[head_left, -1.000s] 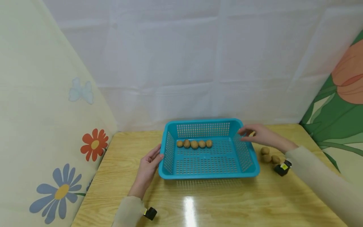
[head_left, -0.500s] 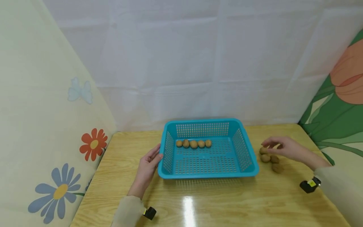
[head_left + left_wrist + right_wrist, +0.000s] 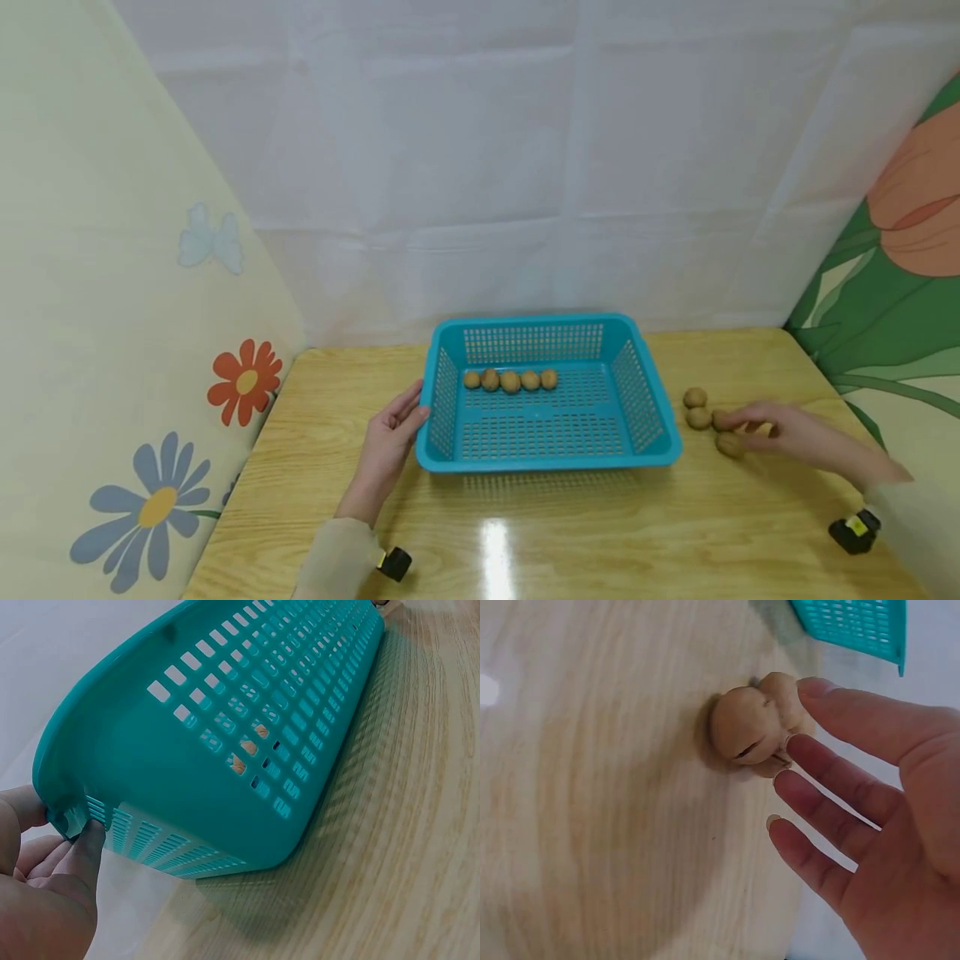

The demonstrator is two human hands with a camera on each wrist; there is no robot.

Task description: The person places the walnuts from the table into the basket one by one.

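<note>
My left hand (image 3: 388,437) holds the left rim of a turquoise plastic basket (image 3: 547,463), thumb on top and fingers beneath; the left wrist view shows the thumb and fingers around that rim (image 3: 64,727). Inside the basket, several walnuts (image 3: 511,382) lie in a row toward the back left. To the right of the basket, my right hand (image 3: 795,433) reaches low over a small cluster of walnuts (image 3: 698,417) on the table. Its thumb and fingertips are right at the cluster. Close up, the nearest walnut (image 3: 744,726) has a dark slit, and the fingers are loosely bent.
The wooden table (image 3: 585,533) runs back to a white cloth backdrop (image 3: 465,167). Flower-printed panels (image 3: 247,383) stand along the left and right sides. A black wrist camera (image 3: 394,564) sits at the left cuff, another camera (image 3: 855,532) at the right.
My right hand has moved from over the basket's right rim, right and toward me, down to the loose walnuts. The left hand stays on the basket rim.
</note>
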